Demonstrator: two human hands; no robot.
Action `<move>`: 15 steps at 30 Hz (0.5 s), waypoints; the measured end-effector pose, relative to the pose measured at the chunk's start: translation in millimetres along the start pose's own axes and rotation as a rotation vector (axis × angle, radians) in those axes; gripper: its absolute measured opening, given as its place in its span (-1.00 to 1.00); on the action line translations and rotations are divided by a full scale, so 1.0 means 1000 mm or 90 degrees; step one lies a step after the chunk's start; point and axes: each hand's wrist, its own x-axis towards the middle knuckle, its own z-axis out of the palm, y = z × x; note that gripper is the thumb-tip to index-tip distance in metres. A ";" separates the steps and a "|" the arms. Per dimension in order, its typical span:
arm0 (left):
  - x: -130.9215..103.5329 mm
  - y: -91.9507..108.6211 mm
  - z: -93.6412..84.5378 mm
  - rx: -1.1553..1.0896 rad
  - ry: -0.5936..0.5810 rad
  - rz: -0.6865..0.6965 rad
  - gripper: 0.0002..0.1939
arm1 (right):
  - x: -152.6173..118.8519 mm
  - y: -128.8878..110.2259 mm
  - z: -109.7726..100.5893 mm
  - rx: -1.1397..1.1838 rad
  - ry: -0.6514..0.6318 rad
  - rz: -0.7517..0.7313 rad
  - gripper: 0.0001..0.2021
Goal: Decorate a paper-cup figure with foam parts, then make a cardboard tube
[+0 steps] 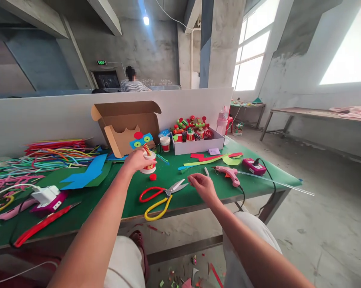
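Note:
My left hand (137,159) grips a small white paper cup (148,166) with a red band, standing on the green table (114,200). A striped pipe-cleaner spring rises from the cup and carries a blue foam face with green eyes (141,140). A red pompom (152,177) lies just in front of the cup. My right hand (201,186) hovers low over the table with fingers loosely curled, holding nothing I can see. It is between the red and yellow scissors (161,196) and the pink glue gun (227,173).
A white box (198,146) of finished cup figures and an open cardboard box (125,124) stand at the back. Pipe cleaners (42,158) are piled at the left, with blue foam sheets (87,173). A person sits behind the white partition. Scraps litter the floor.

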 end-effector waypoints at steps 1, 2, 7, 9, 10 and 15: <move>0.007 0.001 0.004 0.007 -0.011 -0.009 -0.57 | 0.003 -0.001 0.003 0.000 -0.015 -0.006 -0.72; 0.013 0.002 0.008 0.006 -0.027 -0.015 -0.59 | 0.006 -0.002 0.007 -0.003 -0.027 -0.015 -0.73; 0.039 -0.004 0.038 -0.071 -0.099 0.007 -0.62 | 0.001 -0.008 0.012 -0.077 -0.078 -0.059 -0.74; 0.048 -0.008 0.048 -0.090 -0.109 0.015 -0.59 | -0.005 -0.011 0.009 -0.108 -0.097 -0.078 -0.74; 0.051 -0.010 0.052 -0.098 -0.112 0.019 -0.58 | -0.007 -0.013 0.007 -0.118 -0.103 -0.086 -0.74; 0.062 -0.015 0.065 -0.125 -0.133 0.036 -0.53 | -0.015 -0.019 -0.004 -0.152 -0.131 -0.103 -0.78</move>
